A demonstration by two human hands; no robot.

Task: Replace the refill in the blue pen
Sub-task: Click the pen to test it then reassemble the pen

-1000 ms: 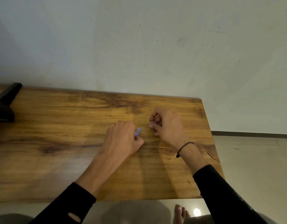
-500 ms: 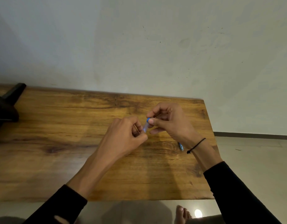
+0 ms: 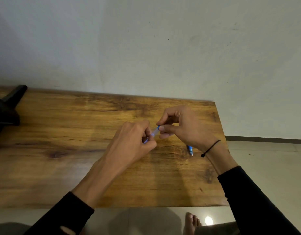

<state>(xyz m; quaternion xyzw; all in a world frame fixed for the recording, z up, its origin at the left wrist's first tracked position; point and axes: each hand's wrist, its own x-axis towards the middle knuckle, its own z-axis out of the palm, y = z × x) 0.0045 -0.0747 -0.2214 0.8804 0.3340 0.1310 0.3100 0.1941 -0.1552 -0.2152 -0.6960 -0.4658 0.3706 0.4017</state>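
Both hands (image 3: pixel 163 133) gripping blue pen (image 3: pixel 154 133), wooden table (image 3: pixel 78 158)

two hands: the left hand (image 3: pixel 134 139) and the right hand (image 3: pixel 183 128). one blue pen barrel (image 3: pixel 154 133) held between them. one blue pen piece (image 3: pixel 190 149) lying on the one wooden tabletop (image 3: pixel 78 150). one black object (image 3: pixel 5 111) at the left edge. one bare foot (image 3: pixel 191 223).
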